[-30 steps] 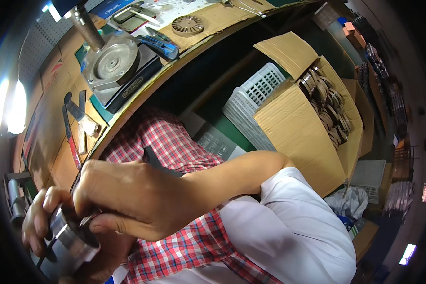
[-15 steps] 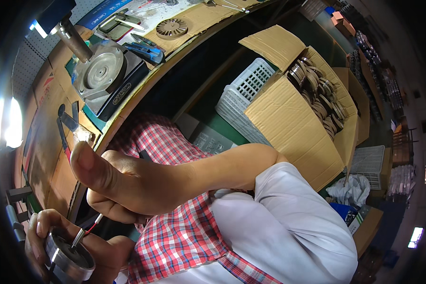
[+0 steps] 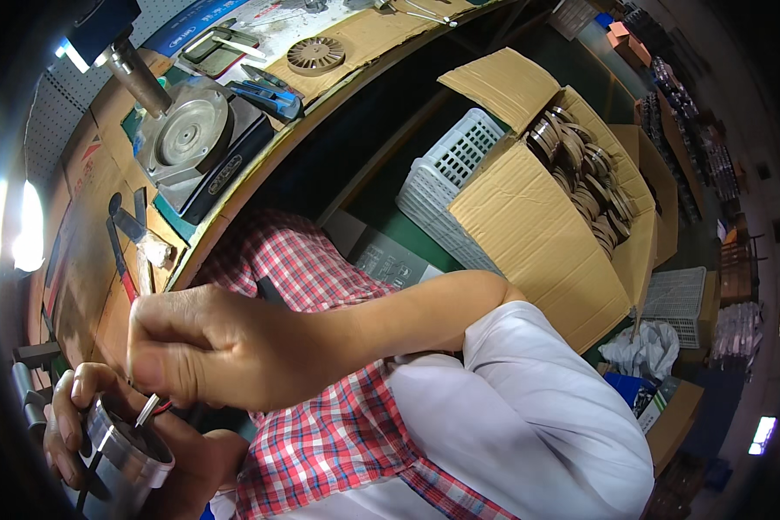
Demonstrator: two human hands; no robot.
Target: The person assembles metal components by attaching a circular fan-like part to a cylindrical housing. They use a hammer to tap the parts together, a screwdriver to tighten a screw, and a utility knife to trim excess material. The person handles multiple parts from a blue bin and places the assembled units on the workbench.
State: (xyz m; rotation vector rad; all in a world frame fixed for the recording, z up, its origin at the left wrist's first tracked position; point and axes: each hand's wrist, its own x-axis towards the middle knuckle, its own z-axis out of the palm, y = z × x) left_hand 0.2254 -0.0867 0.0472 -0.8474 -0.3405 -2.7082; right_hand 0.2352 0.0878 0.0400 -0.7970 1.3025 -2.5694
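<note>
Low on the left, my left hand [image 3: 195, 464] is wrapped round a round metal housing [image 3: 121, 464] with a shiny rim. A short white sleeve [image 3: 148, 409] and a bit of red wire [image 3: 163, 406] come out of the housing's hollow top. Just above it is my right hand [image 3: 225, 347], thumb and fingertips pinched together at the wires. Its fingers partly cover them, so the exact grip is hard to see. A dark lead crosses the housing's side.
A press with a round metal base [image 3: 186, 130] stands on the bench, with red-handled pliers [image 3: 123, 260], a blue utility knife [image 3: 269, 97] and a slotted disc [image 3: 315, 55] about it. To the right are a cardboard box [image 3: 542, 234] of metal rings and white plastic baskets [image 3: 446, 178].
My right thumb, raised before, has come down against the fingers in a pinch. That hand has turned over the wires. The housing in my left hand has tipped, showing more of its side.
</note>
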